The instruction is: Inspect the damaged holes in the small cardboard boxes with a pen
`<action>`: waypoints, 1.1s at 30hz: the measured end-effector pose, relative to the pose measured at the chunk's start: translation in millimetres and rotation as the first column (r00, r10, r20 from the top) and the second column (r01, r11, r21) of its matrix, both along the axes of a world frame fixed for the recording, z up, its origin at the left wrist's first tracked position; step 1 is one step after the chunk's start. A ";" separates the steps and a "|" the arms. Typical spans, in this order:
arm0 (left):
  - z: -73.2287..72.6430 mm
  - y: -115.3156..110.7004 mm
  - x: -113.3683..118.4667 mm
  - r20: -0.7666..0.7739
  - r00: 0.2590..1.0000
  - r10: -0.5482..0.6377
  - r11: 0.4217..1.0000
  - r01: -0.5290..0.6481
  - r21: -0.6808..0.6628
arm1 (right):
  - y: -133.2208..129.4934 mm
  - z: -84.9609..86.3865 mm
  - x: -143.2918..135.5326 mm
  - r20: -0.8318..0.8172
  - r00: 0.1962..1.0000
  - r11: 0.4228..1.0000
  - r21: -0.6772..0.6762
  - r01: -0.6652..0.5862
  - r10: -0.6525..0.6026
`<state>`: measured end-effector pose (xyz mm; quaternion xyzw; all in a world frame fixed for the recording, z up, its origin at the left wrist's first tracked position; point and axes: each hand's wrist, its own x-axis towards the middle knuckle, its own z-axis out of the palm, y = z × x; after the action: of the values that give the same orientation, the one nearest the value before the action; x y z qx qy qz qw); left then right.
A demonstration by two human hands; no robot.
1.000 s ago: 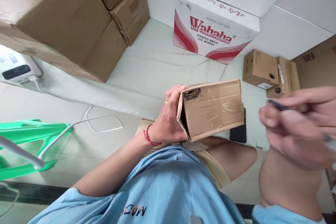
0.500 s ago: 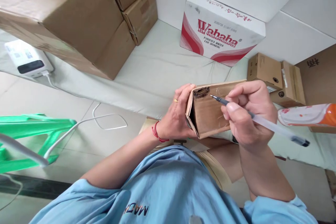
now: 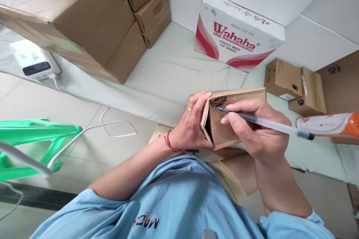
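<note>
A small brown cardboard box (image 3: 227, 125) is tilted in front of my body, with a dark, ragged patch (image 3: 218, 101) near its upper left corner. My left hand (image 3: 193, 123) grips the box's left end, fingers over the top edge. Between the thumb and fingers of my right hand (image 3: 259, 127) is a pen (image 3: 272, 122) with a clear barrel and dark grip. The pen's tip meets the box face at the lower edge of the dark patch, as far as I can see.
Large cardboard boxes (image 3: 95, 18) stand at the upper left beside a white device (image 3: 35, 59) with a cable. Behind are a Wahaha carton (image 3: 238, 33) and small boxes (image 3: 284, 76). An orange-and-white bottle (image 3: 328, 124) is at right, a green stool (image 3: 39, 130) at left.
My right hand has moved left with the pen, bringing the tip from right of the dark patch to its lower edge. The pen lies flatter. My left hand still holds the box.
</note>
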<state>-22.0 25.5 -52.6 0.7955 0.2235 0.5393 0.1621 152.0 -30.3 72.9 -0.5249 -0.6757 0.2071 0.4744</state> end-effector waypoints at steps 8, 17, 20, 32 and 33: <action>2.3 0.3 -0.5 0.017 1.000 -0.019 1.000 0.019 0.003 | 1.1 -5.5 -4.6 -0.095 0.978 0.980 0.052 0.190 -0.184; 1.7 0.1 0.3 0.023 1.000 -0.011 1.000 0.011 0.011 | 1.9 -7.8 -6.5 -0.083 0.982 0.979 0.096 0.178 -0.170; 1.1 -0.6 0.0 0.013 1.000 -0.007 1.000 0.007 0.002 | 0.0 -6.9 -8.4 -0.095 0.985 0.982 0.104 0.157 -0.147; 3.6 -2.7 0.9 0.026 0.999 0.019 1.000 -0.020 0.019 | -3.7 -8.1 -1.7 0.071 0.996 0.993 0.103 -0.064 0.057; 3.5 -2.4 1.3 0.033 0.999 0.017 1.000 -0.018 0.020 | -3.5 -8.2 -1.6 0.074 0.996 0.993 0.097 -0.062 0.055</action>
<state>-20.7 23.0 -49.1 0.7863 0.2223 0.5558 0.1531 150.5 -33.7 64.6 -0.4879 -0.7166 0.1683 0.4692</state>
